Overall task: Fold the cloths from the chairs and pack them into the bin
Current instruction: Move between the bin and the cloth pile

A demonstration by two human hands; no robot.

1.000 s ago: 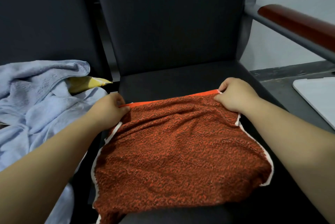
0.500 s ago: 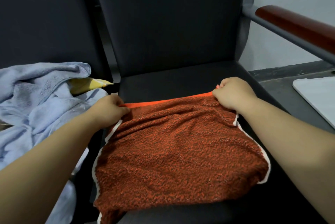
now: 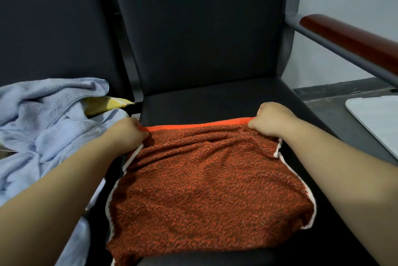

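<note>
- The left grip (image 3: 127, 134) and the right grip (image 3: 271, 119) each pinch a far corner of the red-orange terry cloth (image 3: 204, 190), fingers curled on its orange hem.
- The cloth lies on the black chair seat (image 3: 204, 99), spreading from both grips back toward the person. The held edge runs straight from grip to grip.
- Judged next: carry that edge over to the near one.
- No readable writing or labels.
- A pale blue cloth (image 3: 43, 119) is heaped left of the left grip.

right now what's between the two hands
In the head view, the far edge of the red cloth, a bright orange band, runs between the left hand and the right hand, which each grip a corner.
</note>
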